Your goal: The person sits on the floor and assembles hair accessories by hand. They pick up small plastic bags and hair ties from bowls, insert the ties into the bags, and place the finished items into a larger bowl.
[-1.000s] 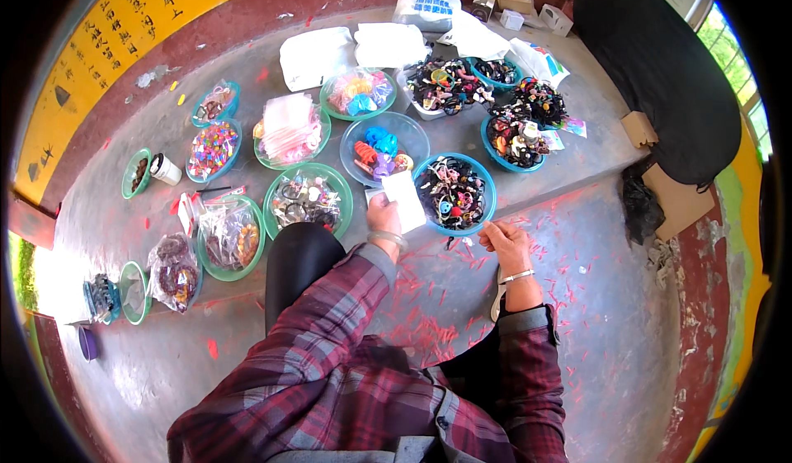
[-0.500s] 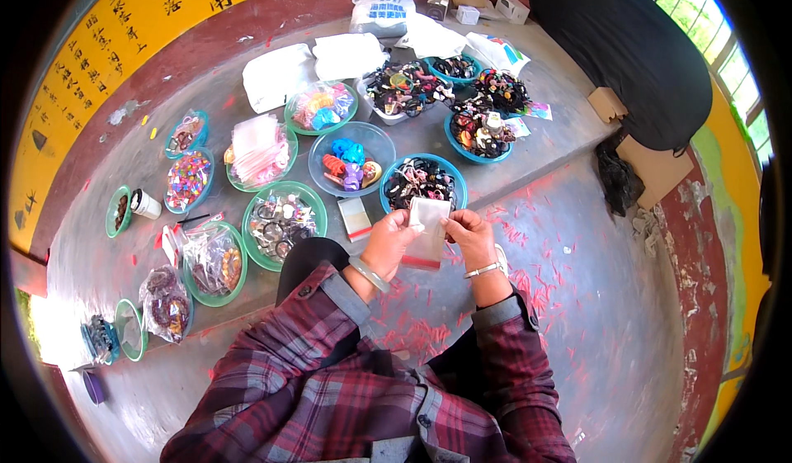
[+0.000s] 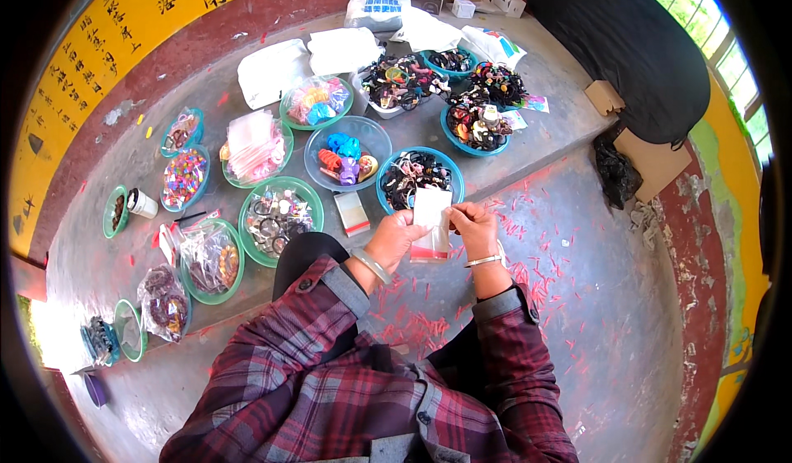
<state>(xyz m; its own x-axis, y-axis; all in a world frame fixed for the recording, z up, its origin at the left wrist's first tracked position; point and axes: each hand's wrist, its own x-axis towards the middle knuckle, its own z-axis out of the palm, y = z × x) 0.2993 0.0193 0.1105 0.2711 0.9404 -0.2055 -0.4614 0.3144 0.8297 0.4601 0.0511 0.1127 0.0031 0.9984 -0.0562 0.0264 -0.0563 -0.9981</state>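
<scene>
A small clear plastic bag (image 3: 431, 247) with a red strip along its lower edge is held up between my hands, and a white card or flap (image 3: 430, 207) shows at its top. My left hand (image 3: 393, 238) pinches its left side, thumb toward the middle. At the upper right edge, the fingers of my right hand (image 3: 475, 230) are pressed together. Just beyond stands a blue basin (image 3: 459, 192) of dark hair ties, partly covered by the bag. Left of it lies a flat clear packet (image 3: 352, 214) with a red edge.
Around the ledge stand a clear bowl (image 3: 312, 166) of colourful bundles, a green basin (image 3: 247, 240) of trinkets and a basin with pink plastic bags (image 3: 249, 143). Further back are white sacks (image 3: 276, 71). Red scraps (image 3: 528, 285) litter the floor on the right.
The white piece at the bag's top now stands flatter and taller. My right hand has shifted slightly right along the bag's edge. The whole view has shifted a little.
</scene>
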